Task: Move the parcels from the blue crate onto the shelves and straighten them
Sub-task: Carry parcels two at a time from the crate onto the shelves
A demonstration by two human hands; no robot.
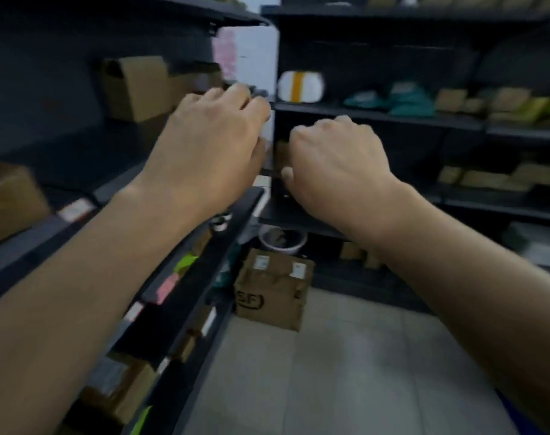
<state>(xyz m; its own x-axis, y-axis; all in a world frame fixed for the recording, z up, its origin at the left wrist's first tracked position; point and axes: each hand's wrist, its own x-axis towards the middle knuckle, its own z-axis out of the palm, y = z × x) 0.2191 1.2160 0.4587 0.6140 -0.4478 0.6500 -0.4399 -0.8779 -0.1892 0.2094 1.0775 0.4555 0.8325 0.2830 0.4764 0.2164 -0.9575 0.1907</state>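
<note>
Seemingly the small brown parcel [280,156] sat between the curled left hand [211,133] and right hand [336,161] near the shelf [377,116], though blur hid whether either grip held it, so squaring it gently against the edge seemed wise

2 hands [211,142] [336,164], 1 SF box [272,290], 1 white-yellow pkg [300,86], 1 bucket [281,240]

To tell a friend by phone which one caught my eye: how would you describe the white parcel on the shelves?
Face the dark shelving unit straight ahead and find the shelf holding teal bags. At its left end sits the white parcel, apart from them. It alone is white, with a yellow band down its middle.
</note>
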